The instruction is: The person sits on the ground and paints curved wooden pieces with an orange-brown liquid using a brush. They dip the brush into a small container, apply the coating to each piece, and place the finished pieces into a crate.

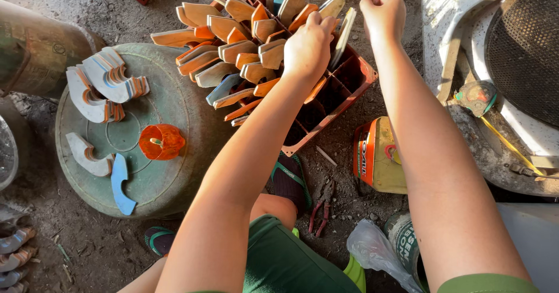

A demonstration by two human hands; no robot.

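**Both hands at the divided crate**

Left hand [308,45] has fingers curled down onto a curved cut piece [343,28] standing in the red crate [349,89], top centre. Right hand [382,13] is fisted beside it; whether it holds anything is hidden. Pieces stand upright in compartments, apparently sorted. More lie on the round green lid [169,171], left.

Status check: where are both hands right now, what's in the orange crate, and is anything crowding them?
Left hand closed among curved sole-shaped pieces standing in orange crate. Right hand fisted above crate's far edge, grip contents unclear. Tin can beside crate, pliers on ground.
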